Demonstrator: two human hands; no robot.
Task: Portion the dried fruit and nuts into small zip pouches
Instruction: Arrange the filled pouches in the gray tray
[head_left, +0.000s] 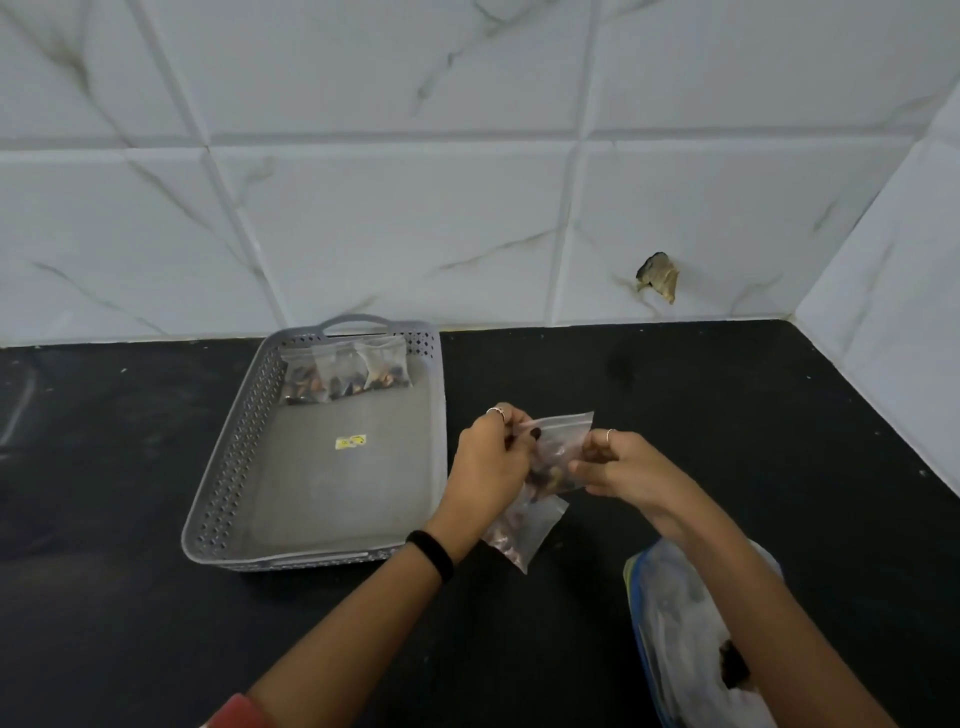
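Observation:
Both hands hold a small clear zip pouch (558, 447) with nuts and dried fruit inside, just right of the grey tray. My left hand (491, 457) pinches its top left edge; my right hand (615, 465) grips its right side. A second small pouch (524, 530) with brownish pieces lies on the counter under my left wrist. Three filled pouches (345, 371) stand in a row at the far end of the tray (218, 488). A large bag (691, 623) with a blue zip edge, holding dark fruit, lies under my right forearm.
The black counter (727, 415) runs to a white marbled tile wall behind and on the right. A chipped hole (658, 275) marks the back wall. A yellow sticker (350, 441) sits on the tray floor.

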